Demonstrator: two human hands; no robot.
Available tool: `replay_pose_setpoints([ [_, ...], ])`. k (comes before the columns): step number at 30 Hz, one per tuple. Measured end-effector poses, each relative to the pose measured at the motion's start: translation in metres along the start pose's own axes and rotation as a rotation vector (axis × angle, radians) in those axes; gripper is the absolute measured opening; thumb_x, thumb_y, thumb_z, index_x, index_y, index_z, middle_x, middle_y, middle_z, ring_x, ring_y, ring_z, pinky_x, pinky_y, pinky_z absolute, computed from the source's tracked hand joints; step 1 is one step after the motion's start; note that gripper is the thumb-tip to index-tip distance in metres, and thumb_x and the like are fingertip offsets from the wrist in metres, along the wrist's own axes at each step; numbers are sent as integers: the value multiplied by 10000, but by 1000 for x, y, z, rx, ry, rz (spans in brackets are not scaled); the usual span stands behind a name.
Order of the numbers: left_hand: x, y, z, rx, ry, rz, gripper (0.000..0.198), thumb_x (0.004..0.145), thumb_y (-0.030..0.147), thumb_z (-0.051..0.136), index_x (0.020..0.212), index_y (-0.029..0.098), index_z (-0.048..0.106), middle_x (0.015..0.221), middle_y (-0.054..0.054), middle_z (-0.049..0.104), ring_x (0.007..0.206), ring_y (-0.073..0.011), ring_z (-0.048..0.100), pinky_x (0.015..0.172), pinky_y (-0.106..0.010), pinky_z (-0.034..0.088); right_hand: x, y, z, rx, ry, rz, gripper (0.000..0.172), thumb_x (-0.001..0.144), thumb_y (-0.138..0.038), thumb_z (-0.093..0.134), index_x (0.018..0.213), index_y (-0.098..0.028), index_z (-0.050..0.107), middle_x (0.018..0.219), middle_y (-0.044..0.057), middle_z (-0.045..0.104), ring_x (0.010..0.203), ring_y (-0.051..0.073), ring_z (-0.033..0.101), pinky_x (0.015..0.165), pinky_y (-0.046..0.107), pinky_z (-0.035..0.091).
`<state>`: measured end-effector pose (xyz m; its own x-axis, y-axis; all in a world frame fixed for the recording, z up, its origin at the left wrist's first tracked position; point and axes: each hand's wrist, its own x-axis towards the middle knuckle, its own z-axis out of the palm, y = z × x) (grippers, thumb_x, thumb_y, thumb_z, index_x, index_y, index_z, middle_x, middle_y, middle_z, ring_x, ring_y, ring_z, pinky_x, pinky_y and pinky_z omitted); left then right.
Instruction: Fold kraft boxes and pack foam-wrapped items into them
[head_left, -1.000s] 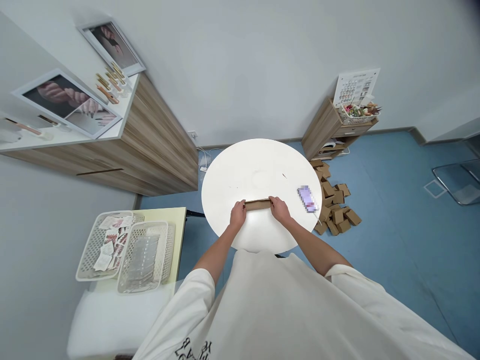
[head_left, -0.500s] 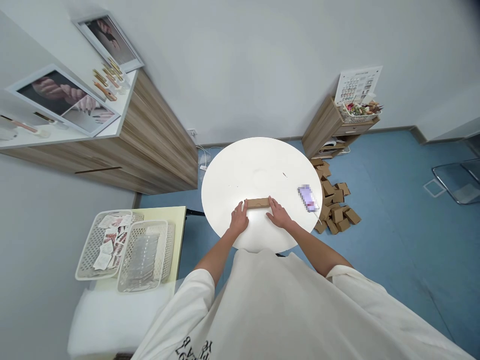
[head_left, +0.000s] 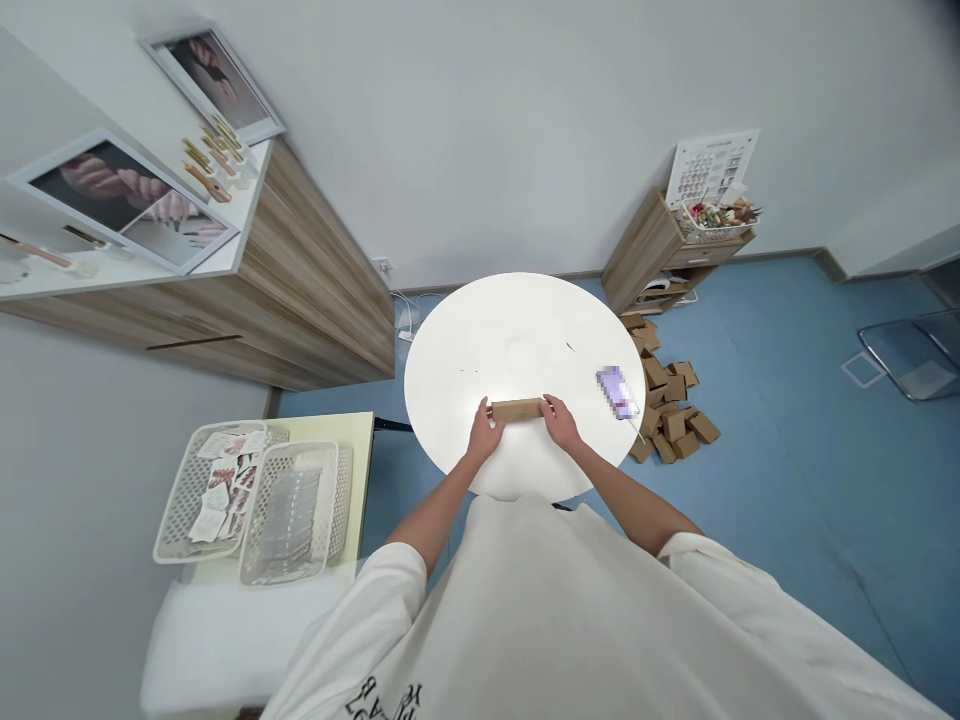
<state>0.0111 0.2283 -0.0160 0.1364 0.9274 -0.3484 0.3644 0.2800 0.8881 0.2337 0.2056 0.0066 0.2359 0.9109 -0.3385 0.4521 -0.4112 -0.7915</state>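
Observation:
A small brown cardboard box [head_left: 517, 410] lies lengthwise between my two hands at the near half of the round white table [head_left: 517, 320]. My left hand [head_left: 485, 432] grips its left end, fingers bent around the edge. At the opposite end, my right hand [head_left: 559, 421] has its fingers curled on the box. Its long front side faces me. Right of my right hand lies a blurred purple phone [head_left: 617, 391] with a white cable.
Several brown boxes [head_left: 674, 425] are piled on the blue floor beside the table. White baskets [head_left: 334, 510] with clear packs and printed cards stand at left. A wooden cabinet [head_left: 322, 270] rises behind them; a smaller one [head_left: 637, 245] stands at back right.
Both hands have shifted from pressing on the box's ends to gripping them with curled fingers. The box appears tipped, showing more of its front side.

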Motion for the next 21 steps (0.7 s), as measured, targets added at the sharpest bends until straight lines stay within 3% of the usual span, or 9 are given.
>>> replay_pose_setpoints([
  [5, -27, -31, 4, 4, -34, -18, 898, 795, 196, 664, 1567, 206, 205, 1416, -168, 482, 1257, -262, 540, 1043, -396, 443, -32, 25, 10, -56, -51, -34, 518, 991, -536, 370, 1370, -233, 551, 1366, 105, 576, 1185, 230, 588, 1016, 361, 465],
  [10, -30, -49, 0, 1, -109, -154, 920, 756, 162, 686, 1552, 204, 226, 1475, -184, 446, 1291, -285, 522, 1071, -417, 417, -43, 36, 17, -131, -126, 11, 519, 966, -479, 442, 1409, -220, 521, 1408, 109, 559, 1224, 252, 572, 1041, 385, 458],
  [14, -26, -49, -5, -18, -106, -155, 909, 751, 179, 702, 1539, 225, 253, 1574, -182, 335, 1347, -306, 476, 1084, -418, 409, -44, 31, 24, -120, -80, 77, 548, 930, -448, 508, 1426, -216, 505, 1454, 121, 525, 1232, 269, 573, 1041, 404, 466],
  [21, -29, -35, -9, -90, -196, -69, 862, 729, 102, 662, 1505, 252, 319, 1499, -151, 457, 1257, -277, 557, 1002, -404, 479, -55, 22, 34, 20, -46, 127, 556, 872, -423, 599, 1403, -276, 519, 1362, 68, 613, 1127, 248, 644, 980, 404, 509],
])
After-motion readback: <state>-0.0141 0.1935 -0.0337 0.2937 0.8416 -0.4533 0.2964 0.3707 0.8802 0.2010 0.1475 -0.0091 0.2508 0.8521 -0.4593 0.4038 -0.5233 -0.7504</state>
